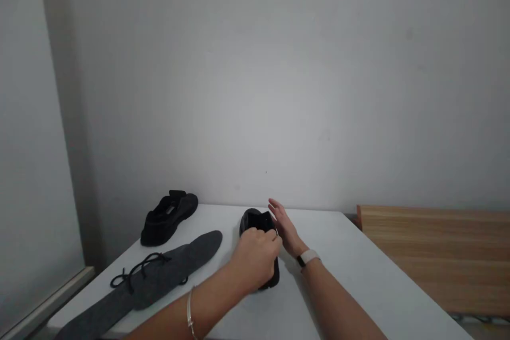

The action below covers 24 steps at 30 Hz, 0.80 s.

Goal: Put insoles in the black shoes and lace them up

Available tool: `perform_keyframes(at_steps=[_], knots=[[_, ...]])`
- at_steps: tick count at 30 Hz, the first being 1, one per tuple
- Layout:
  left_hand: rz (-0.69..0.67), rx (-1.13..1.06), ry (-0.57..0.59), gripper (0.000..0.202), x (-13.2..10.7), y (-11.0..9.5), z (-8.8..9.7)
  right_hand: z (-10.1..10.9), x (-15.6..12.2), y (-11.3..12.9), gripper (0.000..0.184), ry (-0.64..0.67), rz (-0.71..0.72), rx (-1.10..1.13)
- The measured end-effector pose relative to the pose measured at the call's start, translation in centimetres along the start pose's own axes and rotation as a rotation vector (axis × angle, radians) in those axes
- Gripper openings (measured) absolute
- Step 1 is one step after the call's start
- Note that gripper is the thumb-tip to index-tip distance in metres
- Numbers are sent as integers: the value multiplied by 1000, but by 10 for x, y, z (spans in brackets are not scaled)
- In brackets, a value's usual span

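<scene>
A black shoe (255,221) lies in the middle of the white table (350,265), its toe toward the wall. My left hand (255,260) is closed over the shoe's near part, gripping it from above. My right hand (283,227) lies against the shoe's right side with fingers stretched out flat; a pale band is on that wrist. A second black shoe (169,217) rests at the table's far left. Two dark grey insoles (179,263) lie on the left, with a black shoelace (137,271) across them.
A plain white wall stands right behind the table. A wooden surface (434,255) adjoins the table on the right, slightly lower. A pale panel runs along the left edge of view.
</scene>
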<state>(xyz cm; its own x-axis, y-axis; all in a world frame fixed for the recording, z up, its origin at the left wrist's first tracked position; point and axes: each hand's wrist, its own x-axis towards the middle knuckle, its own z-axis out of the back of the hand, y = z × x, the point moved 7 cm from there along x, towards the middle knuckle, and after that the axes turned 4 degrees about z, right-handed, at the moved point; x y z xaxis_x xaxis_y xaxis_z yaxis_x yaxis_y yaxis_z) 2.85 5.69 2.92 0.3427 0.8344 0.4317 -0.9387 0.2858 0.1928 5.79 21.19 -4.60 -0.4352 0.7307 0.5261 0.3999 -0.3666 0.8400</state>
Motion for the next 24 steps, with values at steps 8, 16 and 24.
perform_keyframes(at_steps=[8,16,24], knots=[[-4,-169,1,19,16,-36,-26,-7,-6,18,39,324,-113,-173],[191,-966,-460,14,22,56,-11,-5,-5,25,29,171,-6,-245],[338,-1663,-244,38,30,99,-101,-10,-1,92,33,-186,224,-396]])
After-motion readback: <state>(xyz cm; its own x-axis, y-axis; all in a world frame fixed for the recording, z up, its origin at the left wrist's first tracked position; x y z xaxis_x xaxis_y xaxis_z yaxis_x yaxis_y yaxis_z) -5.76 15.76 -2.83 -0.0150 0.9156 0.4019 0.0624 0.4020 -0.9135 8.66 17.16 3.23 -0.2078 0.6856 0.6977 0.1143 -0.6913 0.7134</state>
